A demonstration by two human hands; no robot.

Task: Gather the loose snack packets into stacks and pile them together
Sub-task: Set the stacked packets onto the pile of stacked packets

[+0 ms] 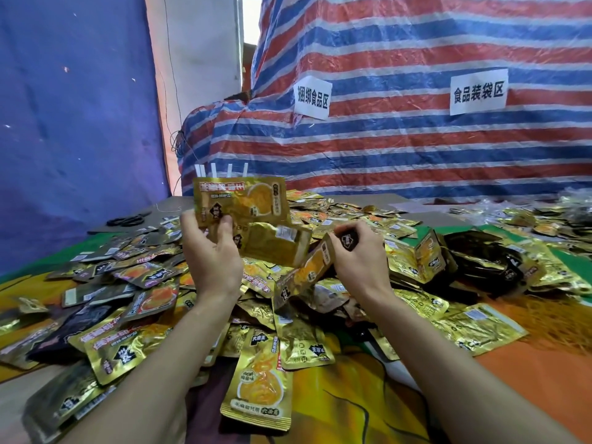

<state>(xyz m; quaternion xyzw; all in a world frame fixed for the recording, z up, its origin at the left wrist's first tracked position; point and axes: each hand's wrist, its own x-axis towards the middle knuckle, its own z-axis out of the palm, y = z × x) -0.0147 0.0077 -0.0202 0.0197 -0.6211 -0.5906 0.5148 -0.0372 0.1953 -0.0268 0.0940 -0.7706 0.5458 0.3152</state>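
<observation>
The left grip [211,251] pinches a fanned bunch of shiny gold foil snack packets [240,200], the rear ones mostly hidden. The right grip [358,251] pinches one tilted gold packet [307,267] just beside them. Loose gold packets [288,344] heap over the worktop [528,373], with a red-blue-white striped tarpaulin [416,139] behind.

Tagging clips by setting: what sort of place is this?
Probably a makeshift food-packing workshop: gold foil snack packets lie heaped, striped red-white-blue tarpaulin hangs behind, white paper signs name food-bundling and bagging areas.

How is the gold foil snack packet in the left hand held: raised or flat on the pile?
Raised: the left hand pinches the gold foil snack packet by its lower edge, clear above the pile.
</observation>
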